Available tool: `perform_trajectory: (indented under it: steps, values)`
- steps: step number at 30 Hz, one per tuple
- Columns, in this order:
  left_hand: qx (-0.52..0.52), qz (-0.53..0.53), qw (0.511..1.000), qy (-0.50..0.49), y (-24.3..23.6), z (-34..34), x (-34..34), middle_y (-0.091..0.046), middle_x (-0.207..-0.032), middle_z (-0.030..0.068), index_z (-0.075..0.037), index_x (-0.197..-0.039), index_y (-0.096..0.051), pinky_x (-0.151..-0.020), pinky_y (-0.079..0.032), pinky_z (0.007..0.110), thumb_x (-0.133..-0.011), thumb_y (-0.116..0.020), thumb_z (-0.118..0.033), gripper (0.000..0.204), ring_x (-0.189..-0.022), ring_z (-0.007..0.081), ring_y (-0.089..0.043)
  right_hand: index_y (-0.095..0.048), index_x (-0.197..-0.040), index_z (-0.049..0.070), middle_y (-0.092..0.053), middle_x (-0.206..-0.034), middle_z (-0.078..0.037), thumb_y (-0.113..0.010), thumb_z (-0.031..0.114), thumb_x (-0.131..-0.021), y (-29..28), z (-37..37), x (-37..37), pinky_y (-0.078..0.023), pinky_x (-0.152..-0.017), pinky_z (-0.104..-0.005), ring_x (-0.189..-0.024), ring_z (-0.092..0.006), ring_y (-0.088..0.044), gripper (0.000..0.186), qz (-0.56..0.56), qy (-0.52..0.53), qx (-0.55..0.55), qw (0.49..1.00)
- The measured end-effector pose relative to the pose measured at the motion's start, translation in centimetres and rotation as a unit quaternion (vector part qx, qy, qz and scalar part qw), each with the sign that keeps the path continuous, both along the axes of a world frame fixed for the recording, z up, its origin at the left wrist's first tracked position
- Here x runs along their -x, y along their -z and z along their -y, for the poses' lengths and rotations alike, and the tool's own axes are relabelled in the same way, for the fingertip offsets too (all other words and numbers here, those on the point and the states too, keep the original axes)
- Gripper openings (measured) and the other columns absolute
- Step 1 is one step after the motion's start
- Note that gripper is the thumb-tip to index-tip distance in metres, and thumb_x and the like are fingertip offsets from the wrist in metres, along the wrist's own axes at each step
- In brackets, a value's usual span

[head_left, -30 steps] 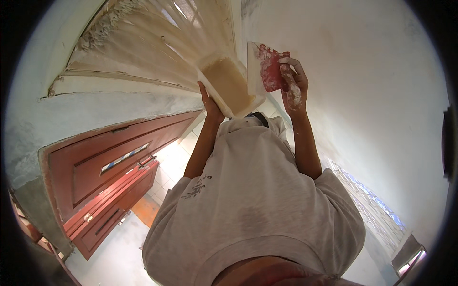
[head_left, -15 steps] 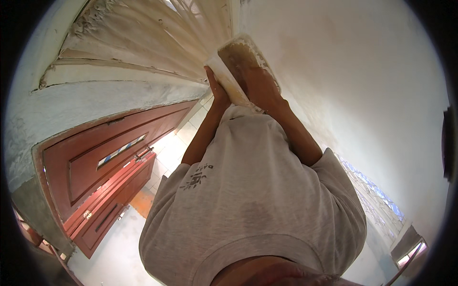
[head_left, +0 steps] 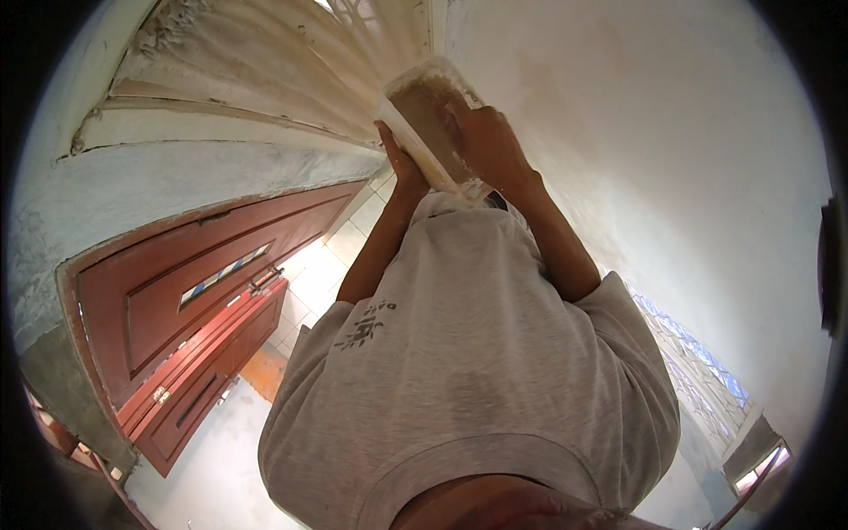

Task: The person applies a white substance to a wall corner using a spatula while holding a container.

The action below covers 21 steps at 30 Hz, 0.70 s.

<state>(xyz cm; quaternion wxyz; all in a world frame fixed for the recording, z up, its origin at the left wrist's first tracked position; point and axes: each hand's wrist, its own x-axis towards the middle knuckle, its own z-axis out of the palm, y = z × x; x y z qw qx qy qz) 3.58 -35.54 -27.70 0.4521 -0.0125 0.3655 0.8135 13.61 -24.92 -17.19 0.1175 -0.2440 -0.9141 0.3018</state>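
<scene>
A rectangular tub (head_left: 428,119) with pale, crusted edges and a brown inside is held up in front of my chest, tilted. My left hand (head_left: 406,172) grips it from the left side, thumb up along the whitish outer wall. My right hand (head_left: 488,152) is curled over the tub's right side, its fingers reaching toward the brown inside. Those fingertips are blurred and partly hidden, so what they hold, if anything, does not show. Below the tub hangs the front of my grey shirt (head_left: 468,327).
A pale plastered wall (head_left: 671,132) runs along the right. At upper left is a stained beige curtain (head_left: 256,71). Red-brown panelled doors (head_left: 159,291) stand on the left, beside light floor tiles (head_left: 318,274). A patterned opening (head_left: 689,344) shows at lower right.
My right hand has drawn back from deep over the tub's inside to its right edge, more curled now. The tub has shifted slightly left, showing more of its inside.
</scene>
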Motion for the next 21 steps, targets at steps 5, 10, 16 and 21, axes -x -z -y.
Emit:
perform_trajectory:
  steps: [5, 10, 16, 21]
  values:
    - [-0.039, 0.013, 0.999, 0.006, -0.9, 0.1, -0.2, -0.053, -0.147, 0.0113, -0.011, -0.155, -0.040, -0.110, -0.047, 0.041, -0.099, -0.028, -0.079, 0.088, -0.132, 0.0286, -0.054, -0.068, -0.113, -0.002, -0.068, -0.075, -0.025, -0.066, 0.014, -0.093, -2.6, -0.4, -0.1, -0.056, -0.068, -0.0474, -0.070, -0.0439, -0.068, 0.025, 0.002, -0.017, 0.079, 0.997]
    - [-0.026, 0.013, 0.999, 0.018, 1.0, 0.3, 0.2, -0.052, -0.148, 0.0112, -0.011, -0.156, -0.038, -0.111, -0.046, 0.042, -0.099, -0.028, -0.079, 0.089, -0.132, 0.0286, -0.054, -0.067, -0.108, 0.002, -0.069, -0.072, -0.021, -0.064, 0.016, -0.095, 0.6, 0.7, 0.0, -0.055, -0.065, -0.0456, -0.066, -0.0392, -0.068, 0.019, -0.080, -0.027, -0.056, 0.995]
    - [-0.016, 0.023, 1.000, 0.004, 0.9, 0.2, 0.0, -0.052, -0.148, 0.0114, -0.012, -0.156, -0.038, -0.110, -0.047, 0.042, -0.099, -0.029, -0.079, 0.089, -0.133, 0.0286, -0.053, -0.068, -0.113, 0.002, -0.069, -0.071, -0.019, -0.064, 0.018, -0.097, -3.0, 0.5, -0.9, -0.055, -0.064, -0.0446, -0.064, -0.0375, -0.068, 0.023, -0.047, 0.045, -0.049, 0.997]
    - [-0.010, -0.007, 1.000, 0.025, 0.7, 0.4, -0.2, -0.051, -0.150, 0.0117, -0.012, -0.156, -0.038, -0.111, -0.046, 0.042, -0.098, -0.029, -0.080, 0.090, -0.133, 0.0289, -0.052, -0.069, -0.114, 0.003, -0.069, -0.073, -0.020, -0.063, 0.018, -0.097, -1.3, 0.3, -1.0, -0.055, -0.064, -0.0456, -0.064, -0.0381, -0.068, 0.023, -0.074, 0.000, -0.001, 0.997]
